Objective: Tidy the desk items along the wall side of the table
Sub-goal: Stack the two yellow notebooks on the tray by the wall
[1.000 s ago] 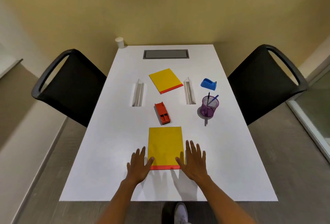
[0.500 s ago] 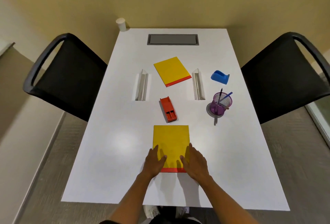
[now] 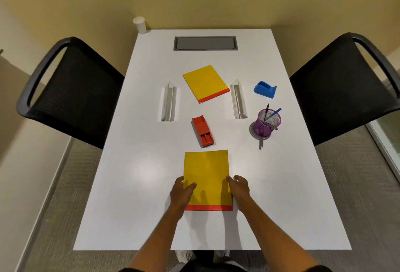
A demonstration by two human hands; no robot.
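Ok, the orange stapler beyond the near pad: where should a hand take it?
Grip the stapler across its long sides at mid-body, coming from above. It lies flat and narrow, angled slightly, with bare table on both sides for fingers.

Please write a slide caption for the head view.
Both hands grip the near yellow notepad on the white table.

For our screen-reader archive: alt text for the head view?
Two hands, left hand and right hand, grip the side edges of a yellow notepad on a white table. Beyond lie a red stapler and second yellow notepad.
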